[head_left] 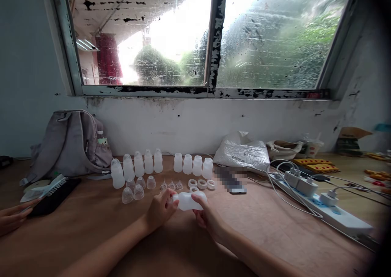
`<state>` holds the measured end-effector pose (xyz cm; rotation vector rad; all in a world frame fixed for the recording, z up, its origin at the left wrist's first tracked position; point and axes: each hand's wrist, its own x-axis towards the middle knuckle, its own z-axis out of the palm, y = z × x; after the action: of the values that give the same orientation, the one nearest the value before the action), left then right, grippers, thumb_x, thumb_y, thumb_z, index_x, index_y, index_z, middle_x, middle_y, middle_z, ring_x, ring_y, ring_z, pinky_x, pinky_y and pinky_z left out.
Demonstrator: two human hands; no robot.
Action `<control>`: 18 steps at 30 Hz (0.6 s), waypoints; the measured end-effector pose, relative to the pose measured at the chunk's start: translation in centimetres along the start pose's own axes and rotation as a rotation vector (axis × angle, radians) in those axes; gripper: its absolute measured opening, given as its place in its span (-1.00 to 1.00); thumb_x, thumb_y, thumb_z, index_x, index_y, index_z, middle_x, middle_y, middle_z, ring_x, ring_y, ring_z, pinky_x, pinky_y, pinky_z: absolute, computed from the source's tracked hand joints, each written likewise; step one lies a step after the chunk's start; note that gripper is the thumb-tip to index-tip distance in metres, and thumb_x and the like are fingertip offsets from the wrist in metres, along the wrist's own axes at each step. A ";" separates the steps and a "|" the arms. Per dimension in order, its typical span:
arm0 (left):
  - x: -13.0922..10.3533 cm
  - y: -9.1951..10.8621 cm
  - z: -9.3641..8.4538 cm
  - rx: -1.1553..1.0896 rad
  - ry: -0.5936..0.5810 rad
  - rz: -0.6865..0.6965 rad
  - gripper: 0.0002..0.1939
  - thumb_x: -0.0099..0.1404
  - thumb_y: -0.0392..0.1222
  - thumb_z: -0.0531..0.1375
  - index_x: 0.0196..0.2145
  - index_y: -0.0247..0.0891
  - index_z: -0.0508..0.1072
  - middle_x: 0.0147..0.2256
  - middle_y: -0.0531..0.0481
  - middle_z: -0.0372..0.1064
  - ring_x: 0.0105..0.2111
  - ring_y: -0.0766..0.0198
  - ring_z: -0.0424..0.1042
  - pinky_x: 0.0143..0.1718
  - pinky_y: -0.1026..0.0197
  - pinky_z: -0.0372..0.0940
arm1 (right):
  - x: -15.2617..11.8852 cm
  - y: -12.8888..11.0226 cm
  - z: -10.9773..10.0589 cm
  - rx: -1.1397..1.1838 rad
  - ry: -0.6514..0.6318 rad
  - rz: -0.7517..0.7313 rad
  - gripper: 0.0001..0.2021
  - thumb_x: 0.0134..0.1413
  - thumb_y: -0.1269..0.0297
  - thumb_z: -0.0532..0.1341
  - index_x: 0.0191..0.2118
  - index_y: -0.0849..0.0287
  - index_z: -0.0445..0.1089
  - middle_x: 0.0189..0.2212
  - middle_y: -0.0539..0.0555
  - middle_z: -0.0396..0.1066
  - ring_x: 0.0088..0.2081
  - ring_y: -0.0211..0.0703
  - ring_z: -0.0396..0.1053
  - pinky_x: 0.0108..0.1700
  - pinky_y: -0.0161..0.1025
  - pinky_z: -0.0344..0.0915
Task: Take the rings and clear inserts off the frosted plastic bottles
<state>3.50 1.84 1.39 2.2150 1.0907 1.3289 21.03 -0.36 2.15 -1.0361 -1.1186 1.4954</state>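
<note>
A frosted white baby bottle [187, 201] lies sideways between my hands, above the table's front part. The fingers of my left hand [160, 209] are closed around its neck end, on the left. My right hand [209, 216] grips the base end. Just beyond my hands are white collar rings [202, 183] and clear bottle nipples [171, 184]. Several clear dome caps [127, 195] sit farther left. Behind these stand a row of capped bottles [139, 163] and a row of open-topped bottles [187, 164].
Another person's hand [14, 219] is at the left edge, near a white brush [53, 186] and a black cloth-like item [56, 197]. A grey backpack [71, 142] leans by the wall. To the right are a phone [237, 190], silver bag [242, 152] and power strip [342, 218] with cables.
</note>
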 end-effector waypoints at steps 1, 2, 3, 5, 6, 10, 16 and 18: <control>0.2 -0.1 0.3 0.019 0.008 -0.001 -0.85 0.16 -0.10 0.04 -0.39 -0.24 0.26 -0.55 0.09 0.22 -0.60 0.41 0.17 -0.53 0.33 0.12 | 0.0 -0.1 -0.1 -0.008 0.008 0.004 -0.69 -0.06 -0.03 0.07 -0.45 0.15 0.09 -0.74 -0.16 0.06 -0.77 -0.45 -0.14 -0.72 -0.43 -0.24; 0.2 -0.1 0.7 0.018 0.018 -0.023 -0.86 0.16 -0.11 0.03 -0.41 -0.23 0.24 -0.58 0.11 0.20 -0.60 0.40 0.16 -0.54 0.33 0.11 | 0.0 -0.3 -0.3 -0.015 0.015 0.007 -0.69 -0.07 -0.02 0.08 -0.46 0.15 0.09 -0.75 -0.16 0.05 -0.77 -0.45 -0.15 -0.72 -0.43 -0.25; 0.2 0.0 1.1 0.005 0.025 -0.055 -0.86 0.17 -0.11 0.01 -0.42 -0.22 0.22 -0.60 0.13 0.18 -0.60 0.40 0.17 -0.54 0.34 0.11 | -0.1 -0.4 -0.3 -0.020 0.020 0.009 -0.69 -0.07 -0.02 0.08 -0.47 0.15 0.09 -0.75 -0.16 0.04 -0.76 -0.45 -0.16 -0.72 -0.43 -0.26; 0.0 0.2 1.8 -0.035 0.034 -0.122 -0.85 0.19 -0.11 -0.02 -0.45 -0.22 0.19 -0.63 0.14 0.17 -0.62 0.39 0.18 -0.56 0.34 0.10 | -0.2 -0.6 -0.5 -0.030 0.029 0.014 -0.70 -0.07 -0.01 0.09 -0.48 0.14 0.09 -0.75 -0.16 0.04 -0.76 -0.45 -0.18 -0.71 -0.42 -0.27; 0.0 0.3 2.0 -0.055 0.037 -0.147 -0.85 0.20 -0.11 -0.03 -0.46 -0.22 0.18 -0.63 0.13 0.18 -0.62 0.38 0.19 -0.56 0.34 0.11 | -0.3 -0.6 -0.5 -0.035 0.029 0.018 -0.70 -0.07 -0.01 0.09 -0.48 0.13 0.09 -0.75 -0.16 0.04 -0.76 -0.45 -0.18 -0.71 -0.41 -0.27; 0.1 0.5 2.0 -0.108 0.069 -0.222 -0.81 0.20 -0.08 -0.03 -0.46 -0.23 0.20 -0.60 0.09 0.25 -0.59 0.35 0.27 -0.55 0.33 0.15 | -0.2 -0.6 -0.5 -0.033 0.002 -0.006 -0.72 -0.04 -0.01 0.06 -0.48 0.12 0.10 -0.73 -0.13 0.06 -0.75 -0.43 -0.15 -0.69 -0.37 -0.26; 0.2 0.4 0.4 0.102 -0.062 -0.045 -0.65 0.09 0.03 0.10 -0.20 -0.19 0.27 -0.36 0.00 0.36 -0.48 0.29 0.35 -0.44 0.27 0.23 | 0.4 -1.6 -1.2 -0.299 0.081 -0.209 -0.71 -0.10 0.03 0.15 -0.38 0.10 0.11 -0.66 -0.12 0.14 -0.75 -0.42 -0.05 -0.72 -0.39 -0.15; 0.0 0.7 0.4 0.278 -0.114 0.051 -0.59 0.03 0.03 0.14 -0.18 -0.21 0.28 -0.30 -0.08 0.36 -0.38 0.19 0.37 -0.37 0.22 0.23 | 0.3 -1.7 -1.3 -0.444 0.103 -0.369 -0.70 -0.15 0.07 0.20 -0.37 0.11 0.13 -0.61 -0.08 0.19 -0.68 -0.36 0.08 -0.66 -0.38 -0.01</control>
<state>4.15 1.44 1.59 2.4972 1.2480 1.1104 22.61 0.31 3.48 -1.1111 -1.5129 0.9125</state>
